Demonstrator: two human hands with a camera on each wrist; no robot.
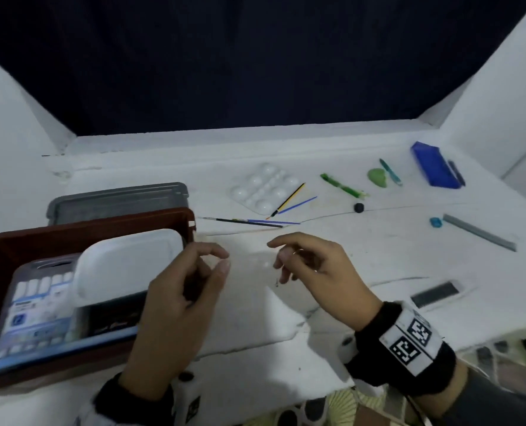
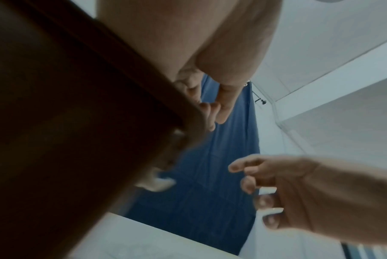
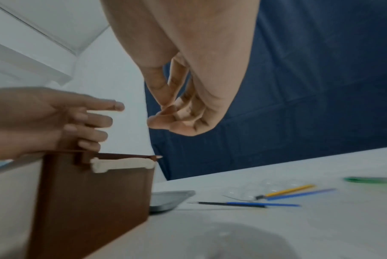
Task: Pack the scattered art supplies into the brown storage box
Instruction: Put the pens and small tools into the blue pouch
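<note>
The brown storage box [image 1: 102, 221] stands at the left of the white table. Inside it are a white lidded container [image 1: 126, 262] and a flat pack of paints [image 1: 37, 302]. My left hand [image 1: 225, 261] hovers just right of the box's rim with loosely curled fingers that hold nothing. My right hand [image 1: 278, 256] hangs beside it, fingers relaxed and empty. Beyond the hands lie two thin brushes [image 1: 249, 222], a yellow brush [image 1: 289, 199], a blue brush [image 1: 298, 204] and a white palette [image 1: 264, 187]. In the right wrist view the box [image 3: 95, 192] stands below the left hand [image 3: 88, 122].
A grey lid [image 1: 117, 199] lies behind the box. To the right are a green tool [image 1: 343, 186], a green lump [image 1: 378, 177], a teal pen [image 1: 391, 172], a blue case [image 1: 435, 164], a black knob [image 1: 359, 207], a blue eraser [image 1: 436, 222], a grey ruler [image 1: 480, 232] and a dark strip [image 1: 435, 293].
</note>
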